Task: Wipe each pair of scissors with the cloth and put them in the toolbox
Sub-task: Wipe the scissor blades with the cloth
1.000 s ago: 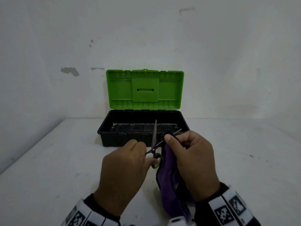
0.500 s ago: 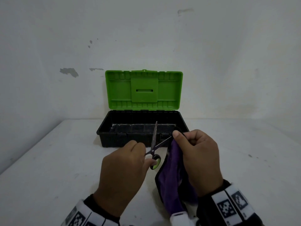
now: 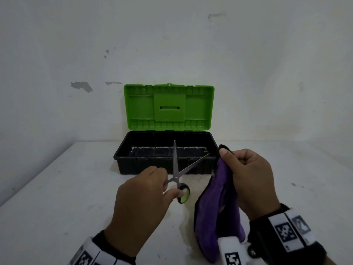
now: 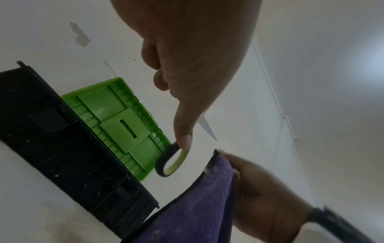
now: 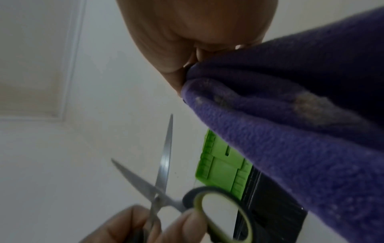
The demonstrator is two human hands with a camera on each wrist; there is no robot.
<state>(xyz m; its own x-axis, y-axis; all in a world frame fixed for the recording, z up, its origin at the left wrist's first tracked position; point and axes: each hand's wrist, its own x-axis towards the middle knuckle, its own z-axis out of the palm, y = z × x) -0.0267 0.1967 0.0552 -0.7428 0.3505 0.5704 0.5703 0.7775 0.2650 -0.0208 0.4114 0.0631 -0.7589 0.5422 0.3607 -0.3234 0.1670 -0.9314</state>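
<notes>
The left hand [image 3: 141,199] is gripping the scissors [image 3: 179,175] by the handles, blades spread, over the counter [image 3: 57,197] before the open toolbox [image 3: 164,150]. The right hand [image 3: 250,180] is pinching the cloth [image 3: 215,205], apart from the blades. No readable writing is showing.

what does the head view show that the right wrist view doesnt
Only the head view shows the whole left hand, the back of the right hand, the white table and the inside of the black toolbox.

Only the right wrist view shows the ceiling and a pale lint patch on the cloth.

Both show the left hand holding the open scissors by the handles, the right hand gripping the purple cloth, and the green lid.
</notes>
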